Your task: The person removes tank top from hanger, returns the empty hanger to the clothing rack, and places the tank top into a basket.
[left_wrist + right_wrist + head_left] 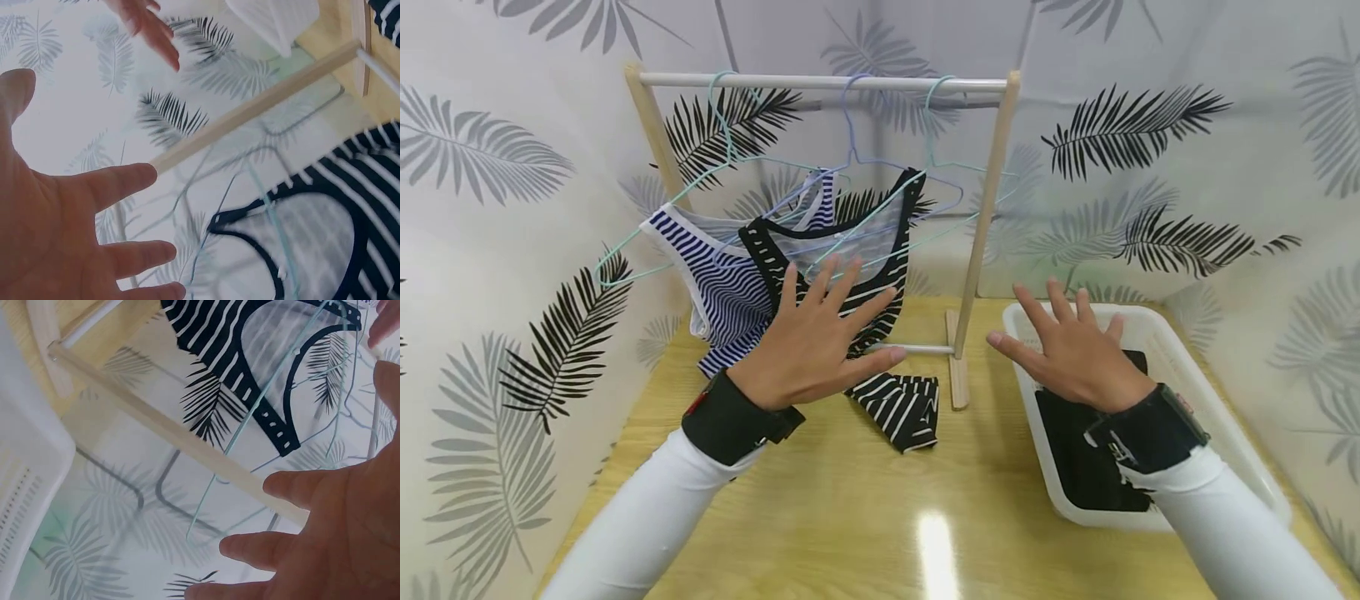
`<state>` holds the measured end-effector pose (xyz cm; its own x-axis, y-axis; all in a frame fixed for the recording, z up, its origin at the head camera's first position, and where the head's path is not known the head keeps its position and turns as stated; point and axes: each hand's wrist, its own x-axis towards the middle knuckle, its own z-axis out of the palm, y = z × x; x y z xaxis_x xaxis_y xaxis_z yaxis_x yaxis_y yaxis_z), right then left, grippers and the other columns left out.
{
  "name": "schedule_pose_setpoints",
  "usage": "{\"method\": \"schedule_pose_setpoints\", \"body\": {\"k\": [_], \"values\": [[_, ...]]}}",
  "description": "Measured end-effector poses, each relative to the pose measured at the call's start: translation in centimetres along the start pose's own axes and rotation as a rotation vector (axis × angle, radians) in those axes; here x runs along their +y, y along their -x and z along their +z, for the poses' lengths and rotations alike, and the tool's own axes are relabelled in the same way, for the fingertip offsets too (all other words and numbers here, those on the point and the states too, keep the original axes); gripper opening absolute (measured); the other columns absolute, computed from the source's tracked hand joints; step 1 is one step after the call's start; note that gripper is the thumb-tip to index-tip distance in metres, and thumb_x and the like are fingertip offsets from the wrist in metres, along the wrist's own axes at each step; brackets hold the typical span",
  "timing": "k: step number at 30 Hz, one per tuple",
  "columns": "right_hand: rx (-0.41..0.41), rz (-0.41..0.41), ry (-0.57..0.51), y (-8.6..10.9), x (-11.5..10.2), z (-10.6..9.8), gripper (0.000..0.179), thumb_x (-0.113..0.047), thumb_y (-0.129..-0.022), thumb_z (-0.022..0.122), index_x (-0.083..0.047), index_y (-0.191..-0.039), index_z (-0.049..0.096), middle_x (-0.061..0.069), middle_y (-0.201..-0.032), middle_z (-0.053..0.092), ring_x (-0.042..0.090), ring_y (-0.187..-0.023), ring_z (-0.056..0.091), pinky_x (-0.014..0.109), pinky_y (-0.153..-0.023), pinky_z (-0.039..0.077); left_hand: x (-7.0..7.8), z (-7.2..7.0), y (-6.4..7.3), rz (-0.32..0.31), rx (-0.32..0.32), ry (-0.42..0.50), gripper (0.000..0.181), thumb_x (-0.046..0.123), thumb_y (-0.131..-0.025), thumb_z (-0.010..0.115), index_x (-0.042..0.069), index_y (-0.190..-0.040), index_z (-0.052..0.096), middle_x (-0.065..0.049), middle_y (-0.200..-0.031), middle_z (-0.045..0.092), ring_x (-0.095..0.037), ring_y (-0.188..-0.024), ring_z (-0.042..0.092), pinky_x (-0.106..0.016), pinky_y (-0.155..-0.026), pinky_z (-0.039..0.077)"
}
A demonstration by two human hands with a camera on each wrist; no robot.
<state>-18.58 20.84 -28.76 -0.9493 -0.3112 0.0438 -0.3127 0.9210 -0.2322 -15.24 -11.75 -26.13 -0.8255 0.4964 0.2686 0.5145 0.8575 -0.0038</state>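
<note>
My left hand (pixel 811 346) is spread with straight fingers in front of the rack, overlapping a black and white striped tank top (pixel 891 287) in the head view. That top hangs from a purple hanger (pixel 852 158). Beside it on the left, a blue and white striped tank top (pixel 718 275) hangs on a mint green hanger (pixel 727 154). Another mint hanger (pixel 929 137) at the right carries no garment. My right hand (pixel 1071 354), fingers also spread, is held over the white basket (pixel 1180 350), where black cloth (pixel 1086 454) lies. Both hands hold nothing.
The hangers are on the bar (pixel 895 82) of a small wooden rack (pixel 985 217) standing on a wooden table (pixel 820 517). A black and white striped cloth (pixel 904 410) reaches the tabletop below. Leaf-patterned sheeting (pixel 1150 108) surrounds the table's back and sides.
</note>
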Motion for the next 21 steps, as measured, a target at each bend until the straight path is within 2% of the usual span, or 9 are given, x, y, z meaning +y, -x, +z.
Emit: {"method": "schedule_pose_setpoints", "body": {"k": [4,8,14,17,21], "values": [[-0.021,-0.016,0.017,-0.3,-0.4,0.6,0.087,-0.074,-0.090,0.032,-0.026,-0.156,0.006,0.022,-0.159,-0.003,0.058,-0.137,-0.003,0.084,-0.087,-0.003,-1.0,-0.6,0.9,-0.037,0.003,-0.006,0.078,0.078,-0.088,0.026,0.033,-0.153,0.026,-0.012,-0.161,0.006,-0.034,-0.146,-0.004,-0.066,-0.107,-0.005],[-0.023,-0.024,0.025,-1.0,-0.8,0.9,0.089,-0.076,-0.088,0.033,-0.027,-0.156,0.004,0.022,-0.159,-0.003,0.060,-0.136,-0.002,0.084,-0.088,-0.003,-2.9,-1.8,1.0,-0.080,0.042,0.004,0.078,0.074,-0.090,0.032,0.030,-0.154,0.024,-0.014,-0.161,0.004,-0.036,-0.146,-0.004,-0.066,-0.107,-0.007],[-0.041,-0.005,0.048,-2.7,-1.3,0.5,0.097,-0.082,-0.083,0.033,-0.026,-0.156,0.001,0.020,-0.159,-0.003,0.059,-0.137,-0.001,0.084,-0.088,-0.002,-7.0,-3.3,-0.7,-0.192,0.137,0.013,0.081,0.066,-0.092,0.042,0.013,-0.153,0.027,-0.025,-0.155,0.020,-0.043,-0.144,0.011,-0.068,-0.107,0.000],[-0.056,0.000,0.055,-3.9,-1.6,0.3,0.103,-0.085,-0.079,0.034,-0.026,-0.156,-0.002,0.021,-0.159,-0.003,0.059,-0.136,-0.002,0.085,-0.087,0.000,-8.8,-3.4,-1.7,-0.231,0.149,0.012,0.085,0.063,-0.092,0.046,0.005,-0.151,0.026,-0.028,-0.149,0.029,-0.045,-0.140,0.020,-0.066,-0.108,0.007],[-0.073,0.014,0.046,-5.5,-1.7,-0.1,0.109,-0.087,-0.076,0.036,-0.025,-0.155,-0.007,0.023,-0.158,-0.003,0.061,-0.135,-0.002,0.085,-0.085,0.000,-10.4,-3.1,-2.7,-0.246,0.167,0.026,0.088,0.056,-0.091,0.054,-0.001,-0.150,0.024,-0.030,-0.143,0.037,-0.045,-0.134,0.031,-0.061,-0.108,0.019]]}}
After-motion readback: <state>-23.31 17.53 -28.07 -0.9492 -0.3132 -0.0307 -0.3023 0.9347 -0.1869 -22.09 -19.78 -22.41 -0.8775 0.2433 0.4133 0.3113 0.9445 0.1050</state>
